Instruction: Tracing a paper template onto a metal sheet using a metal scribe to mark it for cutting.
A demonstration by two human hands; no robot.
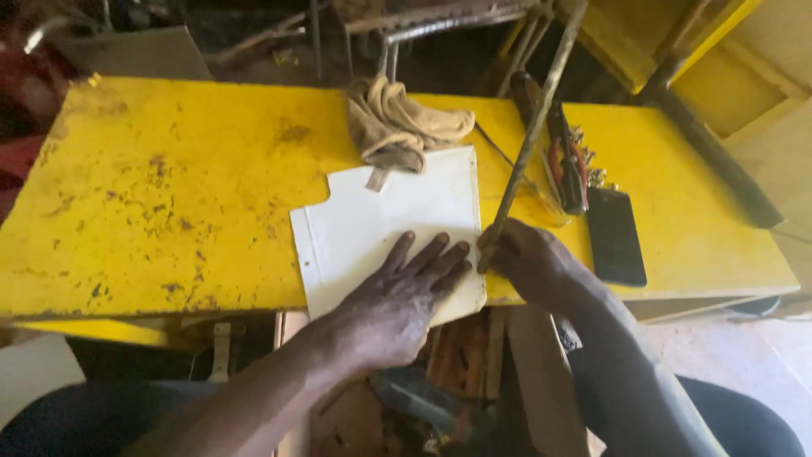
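Observation:
My left hand (404,292) lies flat with fingers spread on a white sheet (372,224) with a notched corner, pressing it onto the yellow table (169,186). The sheet's near edge hangs over the table's front. My right hand (526,258) is closed around the lower end of a long thin metal rod (533,127), which rests against the sheet's right edge and slants up and away to the top of the view.
A crumpled tan cloth (397,123) lies on the sheet's far edge. To the right lie red-handled pliers (571,169), other tools and a black phone (615,233). Metal frames stand behind the table; tools and wood sit below it.

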